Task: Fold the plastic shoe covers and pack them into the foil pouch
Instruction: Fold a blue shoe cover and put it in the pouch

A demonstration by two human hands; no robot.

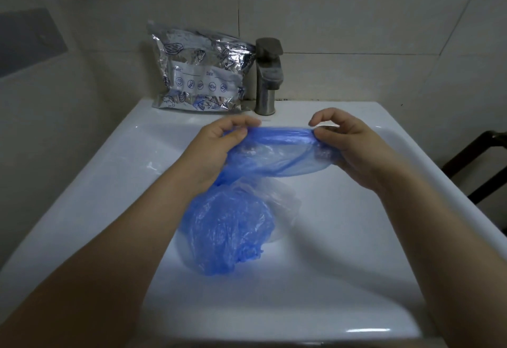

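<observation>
A blue plastic shoe cover (277,152) is stretched flat between both hands above the white sink. My left hand (219,144) pinches its left end between thumb and fingers. My right hand (348,141) pinches its right end. Below them a crumpled heap of blue shoe covers (227,227) lies in the sink basin. The silver foil pouch (200,70), printed with blue food icons, leans upright against the tiled wall at the back left of the sink rim.
The white sink (82,210) fills most of the view. A grey metal tap (267,75) stands at the back, right of the pouch. A dark frame (477,161) shows at the right edge. Tiled walls close in behind and left.
</observation>
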